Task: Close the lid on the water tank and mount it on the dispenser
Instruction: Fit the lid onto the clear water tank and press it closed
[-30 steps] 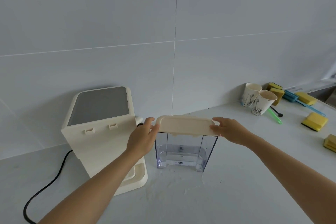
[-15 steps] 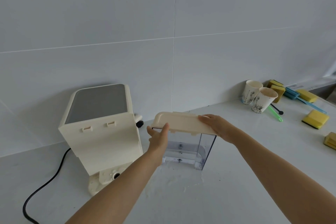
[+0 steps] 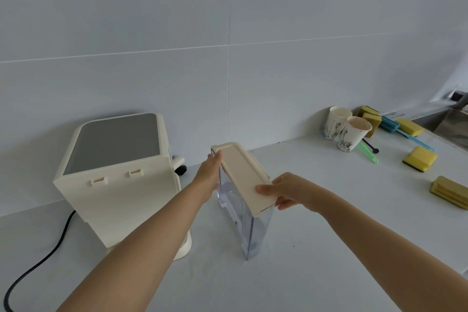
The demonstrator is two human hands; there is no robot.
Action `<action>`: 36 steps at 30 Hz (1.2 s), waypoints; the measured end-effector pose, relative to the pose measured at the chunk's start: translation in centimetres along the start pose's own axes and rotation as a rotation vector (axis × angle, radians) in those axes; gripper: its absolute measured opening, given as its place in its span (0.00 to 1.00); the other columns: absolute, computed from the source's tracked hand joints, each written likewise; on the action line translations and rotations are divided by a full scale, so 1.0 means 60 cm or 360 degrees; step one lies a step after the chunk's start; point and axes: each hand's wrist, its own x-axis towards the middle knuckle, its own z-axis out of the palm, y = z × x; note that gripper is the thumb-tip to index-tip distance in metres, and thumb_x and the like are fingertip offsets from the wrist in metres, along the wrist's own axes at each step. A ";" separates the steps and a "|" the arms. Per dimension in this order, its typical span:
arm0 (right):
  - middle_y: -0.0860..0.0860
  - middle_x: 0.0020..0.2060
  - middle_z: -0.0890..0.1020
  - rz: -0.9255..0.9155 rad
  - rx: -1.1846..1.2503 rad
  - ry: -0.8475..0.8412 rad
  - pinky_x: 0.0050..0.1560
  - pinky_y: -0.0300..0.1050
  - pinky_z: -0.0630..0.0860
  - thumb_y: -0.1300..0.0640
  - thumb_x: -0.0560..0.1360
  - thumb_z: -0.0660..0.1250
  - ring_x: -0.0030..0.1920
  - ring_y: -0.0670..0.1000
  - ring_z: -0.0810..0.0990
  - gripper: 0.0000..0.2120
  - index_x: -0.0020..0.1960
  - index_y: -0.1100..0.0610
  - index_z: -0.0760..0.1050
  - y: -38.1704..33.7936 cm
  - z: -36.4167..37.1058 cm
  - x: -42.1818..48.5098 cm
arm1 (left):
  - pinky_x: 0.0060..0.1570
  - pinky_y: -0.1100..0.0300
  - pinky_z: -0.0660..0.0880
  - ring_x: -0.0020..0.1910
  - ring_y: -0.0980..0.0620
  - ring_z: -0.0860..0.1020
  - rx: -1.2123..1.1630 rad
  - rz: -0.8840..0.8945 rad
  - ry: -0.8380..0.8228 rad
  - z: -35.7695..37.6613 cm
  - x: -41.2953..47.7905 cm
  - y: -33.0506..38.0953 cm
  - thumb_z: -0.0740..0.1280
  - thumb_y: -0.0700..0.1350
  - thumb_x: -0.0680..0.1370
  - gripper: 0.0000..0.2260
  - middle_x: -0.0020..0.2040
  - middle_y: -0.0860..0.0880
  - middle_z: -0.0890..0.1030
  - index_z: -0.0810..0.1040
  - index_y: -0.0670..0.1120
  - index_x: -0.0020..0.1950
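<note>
A clear plastic water tank [image 3: 249, 229] stands upright on the white counter, turned with one narrow end toward me. Its cream lid [image 3: 243, 175] lies on top of the tank. My left hand [image 3: 209, 172] grips the tank's far left top edge just under the lid. At the near end of the lid my right hand [image 3: 283, 191] pinches it, thumb on top and fingers beneath. The cream dispenser [image 3: 119, 180] with a grey top panel stands left of the tank, its back with two small hooks facing me. My left forearm hides part of its base.
A black power cord [image 3: 38, 263] runs from the dispenser along the counter to the lower left. Two paper cups [image 3: 347, 128] stand at the back right. Several yellow sponges [image 3: 419, 158], blue and green brushes [image 3: 368, 151] and a sink edge [image 3: 453, 125] lie beyond them.
The tank with its lid has been turned from broadside to end-on toward me. My right hand moved to the lid's near end and my left hand to the far end.
</note>
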 end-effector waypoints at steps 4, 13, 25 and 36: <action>0.53 0.37 0.81 0.0053 -0.0013 -0.0052 0.46 0.42 0.79 0.42 0.66 0.70 0.36 0.48 0.79 0.21 0.43 0.61 0.76 -0.008 0.027 -0.007 | 0.42 0.57 0.73 0.32 0.51 0.70 0.0109 -0.0029 -0.0070 0.011 0.009 0.017 0.52 0.57 0.78 0.18 0.40 0.48 0.72 0.72 0.44 0.48; 0.55 0.43 0.80 0.0121 -0.0070 -0.0088 0.49 0.43 0.77 0.36 0.66 0.65 0.42 0.52 0.79 0.32 0.56 0.63 0.73 -0.005 0.060 -0.003 | 0.30 0.62 0.66 0.32 0.54 0.69 0.0414 -0.0036 -0.0105 0.029 0.002 0.035 0.47 0.56 0.79 0.20 0.33 0.50 0.71 0.71 0.44 0.47; 0.56 0.73 0.61 -0.0366 -0.0238 0.0273 0.71 0.52 0.62 0.42 0.73 0.59 0.71 0.56 0.64 0.34 0.74 0.54 0.51 -0.080 -0.034 0.047 | 0.65 0.46 0.67 0.69 0.41 0.65 0.1101 0.0815 0.0060 0.039 -0.088 -0.021 0.61 0.59 0.71 0.30 0.69 0.44 0.67 0.60 0.46 0.68; 0.52 0.71 0.64 -0.0561 -0.0834 -0.0012 0.71 0.52 0.56 0.45 0.72 0.63 0.72 0.55 0.60 0.22 0.65 0.50 0.69 -0.126 0.003 0.095 | 0.68 0.42 0.65 0.73 0.41 0.59 0.1926 0.0902 0.0184 0.054 -0.096 -0.064 0.47 0.66 0.62 0.43 0.74 0.41 0.63 0.59 0.41 0.71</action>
